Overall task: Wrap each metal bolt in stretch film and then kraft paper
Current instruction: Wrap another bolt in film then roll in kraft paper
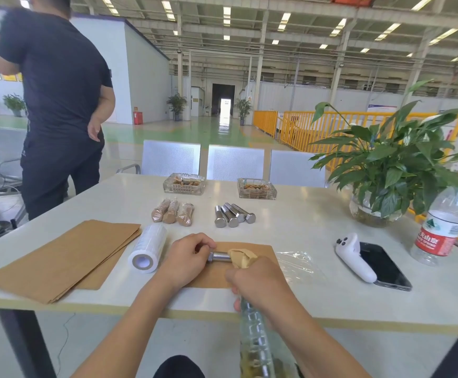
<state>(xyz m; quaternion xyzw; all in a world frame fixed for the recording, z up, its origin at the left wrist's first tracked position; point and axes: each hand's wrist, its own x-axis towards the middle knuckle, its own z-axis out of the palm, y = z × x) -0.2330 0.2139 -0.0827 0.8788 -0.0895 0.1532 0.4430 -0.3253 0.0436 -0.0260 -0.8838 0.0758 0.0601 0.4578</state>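
While the right hand [260,279] is nearest to the camera, with its fingers curled around a twisted strand of clear stretch film [253,336] that hangs down over the table edge, the left hand [186,257] pinches the head end of a shiny grey metal bolt [219,256] just beyond it. This bolt lies on a flat brown kraft paper sheet [257,251] near the front of the pale table [318,214], and some crumpled brown paper [242,257] covers its right end; I cannot tell if film is already around the shaft. A loose piece of clear film [296,259] rests beside the sheet on the right, and a white roll of stretch film [148,248] lies just left of the left hand, next to a stack of brown kraft paper sheets [64,255]. Farther back, three bolts already wrapped in brown paper [172,211] lie together, and near them on the right four bare silver bolts [234,214] wait. So I judge that three are finished, one is in work and four remain, which is less than half of the task.
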